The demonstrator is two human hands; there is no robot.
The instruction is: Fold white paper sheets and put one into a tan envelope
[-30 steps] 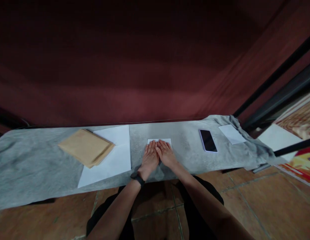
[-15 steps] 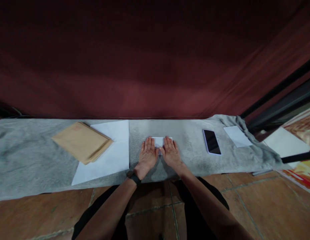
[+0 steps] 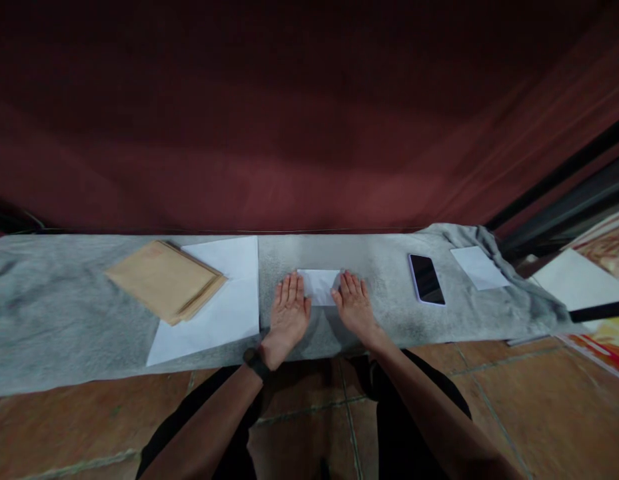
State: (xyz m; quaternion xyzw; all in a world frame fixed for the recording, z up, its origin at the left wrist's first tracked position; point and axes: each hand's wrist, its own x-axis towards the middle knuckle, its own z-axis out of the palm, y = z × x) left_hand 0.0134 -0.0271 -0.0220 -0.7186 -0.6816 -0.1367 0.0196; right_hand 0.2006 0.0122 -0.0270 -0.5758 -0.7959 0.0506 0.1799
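Press evenly with left hand (image 3: 289,310) and right hand (image 3: 356,307), open and flat, on opposite ends of the small white paper (image 3: 320,287).

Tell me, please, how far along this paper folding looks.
One small white slip already lies beyond the phone, seemingly finished. The left hand and right hand press flat on a folded sheet between them. Larger white sheets and tan envelopes lie untouched at the left, apparently remaining.

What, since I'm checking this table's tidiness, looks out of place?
The grey cloth bunches up at the right end, and the large sheet under the envelopes lies askew. The paper sits straight.
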